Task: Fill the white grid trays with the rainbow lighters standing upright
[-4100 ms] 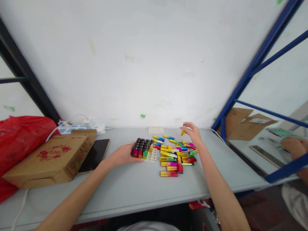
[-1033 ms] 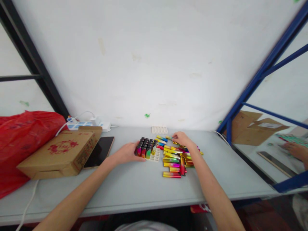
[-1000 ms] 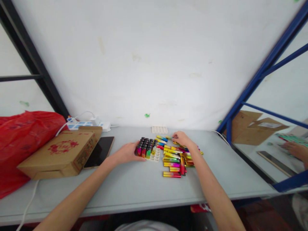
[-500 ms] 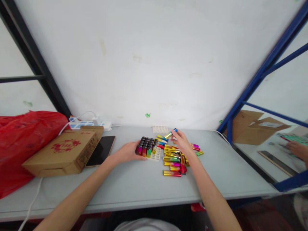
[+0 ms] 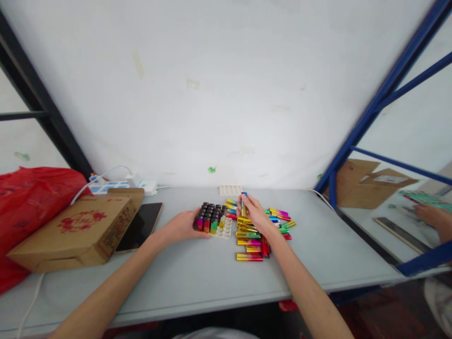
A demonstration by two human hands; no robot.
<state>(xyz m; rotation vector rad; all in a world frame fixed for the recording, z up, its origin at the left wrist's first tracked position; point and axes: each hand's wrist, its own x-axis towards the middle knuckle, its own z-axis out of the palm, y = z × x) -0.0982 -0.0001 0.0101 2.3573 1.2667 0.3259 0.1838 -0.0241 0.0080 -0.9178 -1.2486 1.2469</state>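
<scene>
Lighters with black tops (image 5: 209, 213) stand upright in close rows in a white tray with round holes (image 5: 225, 229). Fingers of my left hand (image 5: 181, 226) wrap round the left side of this block, holding it at the front and back. Just right of the tray, my right hand (image 5: 257, 214) pinches one gold lighter with a blue end (image 5: 243, 206), held nearly upright. Below and around that hand lies a loose pile of shiny lighters (image 5: 249, 235) in gold, red, green, blue and purple. My right wrist and fingers hide part of the pile.
A second white holed tray (image 5: 230, 190) lies by the wall. To the left are a dark tablet-like slab (image 5: 140, 227), a cardboard box (image 5: 74, 230), a red bag (image 5: 38, 207) and a power strip (image 5: 116, 187). Beyond the blue frame (image 5: 356, 132), another person's hand (image 5: 432, 214) shows.
My right hand has moved left and slightly down towards the tray, and its lighter has turned from slanted to nearly upright. My left hand keeps its hold. The view has shifted slightly.
</scene>
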